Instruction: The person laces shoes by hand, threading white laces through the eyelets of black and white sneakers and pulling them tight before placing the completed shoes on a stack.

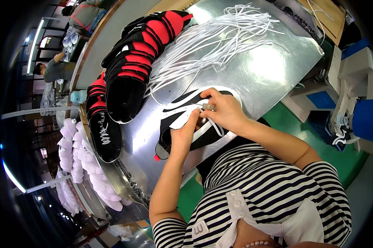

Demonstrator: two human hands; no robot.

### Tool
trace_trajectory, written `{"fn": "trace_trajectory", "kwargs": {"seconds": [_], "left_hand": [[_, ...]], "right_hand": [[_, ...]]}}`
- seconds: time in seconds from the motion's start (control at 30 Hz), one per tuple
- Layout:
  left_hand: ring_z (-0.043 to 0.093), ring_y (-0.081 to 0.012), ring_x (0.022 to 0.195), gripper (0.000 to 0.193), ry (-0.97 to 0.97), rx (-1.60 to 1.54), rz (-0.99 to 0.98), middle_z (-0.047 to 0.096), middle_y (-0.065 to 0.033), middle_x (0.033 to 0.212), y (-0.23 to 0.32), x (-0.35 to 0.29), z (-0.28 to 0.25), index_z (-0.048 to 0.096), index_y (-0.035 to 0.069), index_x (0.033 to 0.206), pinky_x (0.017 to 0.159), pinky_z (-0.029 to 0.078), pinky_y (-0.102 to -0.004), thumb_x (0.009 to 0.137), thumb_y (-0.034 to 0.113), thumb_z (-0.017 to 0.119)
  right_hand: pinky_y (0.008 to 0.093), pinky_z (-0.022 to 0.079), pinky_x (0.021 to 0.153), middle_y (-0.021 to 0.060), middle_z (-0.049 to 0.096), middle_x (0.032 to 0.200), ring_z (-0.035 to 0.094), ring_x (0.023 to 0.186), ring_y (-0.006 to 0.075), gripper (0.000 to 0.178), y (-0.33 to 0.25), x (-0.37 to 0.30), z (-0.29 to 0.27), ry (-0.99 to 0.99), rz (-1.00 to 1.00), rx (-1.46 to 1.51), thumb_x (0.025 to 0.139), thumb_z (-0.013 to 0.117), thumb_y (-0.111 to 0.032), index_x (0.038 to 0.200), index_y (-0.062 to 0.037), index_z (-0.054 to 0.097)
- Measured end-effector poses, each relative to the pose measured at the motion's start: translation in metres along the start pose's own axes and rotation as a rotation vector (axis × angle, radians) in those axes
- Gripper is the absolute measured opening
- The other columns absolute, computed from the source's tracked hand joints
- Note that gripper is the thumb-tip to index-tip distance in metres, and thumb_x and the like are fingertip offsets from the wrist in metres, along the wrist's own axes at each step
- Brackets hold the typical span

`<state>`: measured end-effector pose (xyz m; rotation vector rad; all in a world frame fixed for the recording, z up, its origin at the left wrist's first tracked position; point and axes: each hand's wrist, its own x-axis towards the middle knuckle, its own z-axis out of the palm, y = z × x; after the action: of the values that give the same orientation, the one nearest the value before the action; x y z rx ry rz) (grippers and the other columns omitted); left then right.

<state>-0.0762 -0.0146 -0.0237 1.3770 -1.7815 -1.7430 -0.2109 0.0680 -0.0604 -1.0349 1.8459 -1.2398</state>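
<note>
A black-and-white shoe upper [209, 135] lies on the metal table in front of me, its heel with a small red tab toward the lower left. My left hand [184, 134] grips its white eyelet flap, thumb on top. With thumb and fingers pinched together, my right hand [225, 110] holds a white shoelace [213, 126] at the eyelets; a loop of it hangs over the upper's near side. A beige wrap covers one right finger. The lace's tip is hidden between my fingers.
A bundle of white laces [219, 39] spreads over the metal table [252, 89]. Nested black-and-red shoe uppers [126, 89] stand in rows at its left. Beyond are stacks of pale shoe parts [96, 175]. Grey-and-blue bins [358, 84] stand at right. Two people are at far left.
</note>
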Motion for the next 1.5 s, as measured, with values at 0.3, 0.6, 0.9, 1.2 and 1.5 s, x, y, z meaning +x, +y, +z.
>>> {"fn": "trace_trajectory", "kwargs": {"seconds": [0.3,0.6,0.9,1.2,1.5], "left_hand": [[0.056,-0.0067,0.065,0.019,0.080,0.056,0.040,0.066,-0.0004,0.083,-0.004,0.000,-0.002,0.068,0.001,0.097,0.053,0.043,-0.0228,0.089,0.018,0.070],[0.061,-0.0076,0.067,0.018,0.080,0.130,0.125,0.069,-0.0015,0.085,-0.009,-0.009,0.003,0.070,-0.001,0.096,0.057,0.047,-0.0228,0.092,0.016,0.066],[0.061,-0.0084,0.068,0.030,0.011,0.212,0.114,0.065,-0.0008,0.071,-0.016,-0.020,0.000,0.072,0.002,0.101,0.062,0.047,-0.0249,0.098,0.027,0.057],[0.056,-0.0105,0.087,0.033,-0.011,-0.152,-0.219,0.064,-0.0011,0.099,-0.011,-0.002,-0.014,0.064,0.003,0.113,0.080,0.045,-0.0254,0.085,0.017,0.073],[0.053,-0.0122,0.084,0.047,-0.032,-0.997,0.211,0.055,-0.0044,0.107,0.023,-0.082,-0.114,0.052,-0.001,0.124,0.063,0.043,-0.0229,0.079,-0.009,0.062]], "right_hand": [[0.0375,0.049,0.063,0.0118,0.066,0.077,0.064,0.069,0.0292,0.015,0.000,-0.012,-0.026,-0.054,-0.273,-0.075,0.093,0.059,-0.016,0.096,-0.0028,0.054],[0.0413,0.048,0.057,0.0123,0.064,0.073,0.063,0.068,0.0323,0.014,0.005,-0.008,-0.011,0.037,-0.334,-0.324,0.093,0.059,-0.017,0.093,-0.0042,0.052],[0.0436,0.050,0.061,0.0153,0.063,0.074,0.065,0.068,0.0336,0.016,-0.023,0.019,-0.013,-0.266,-0.347,-0.592,0.086,0.060,-0.014,0.094,-0.0022,0.055],[0.0335,0.047,0.064,0.0095,0.062,0.073,0.061,0.066,0.0224,0.016,0.009,0.023,-0.007,-0.068,-0.313,0.049,0.098,0.053,-0.019,0.104,-0.0042,0.057],[0.0443,0.048,0.066,0.0153,0.065,0.075,0.064,0.071,0.0347,0.022,0.016,0.033,0.005,0.074,-0.195,-0.152,0.097,0.054,-0.021,0.111,-0.0038,0.052]]}}
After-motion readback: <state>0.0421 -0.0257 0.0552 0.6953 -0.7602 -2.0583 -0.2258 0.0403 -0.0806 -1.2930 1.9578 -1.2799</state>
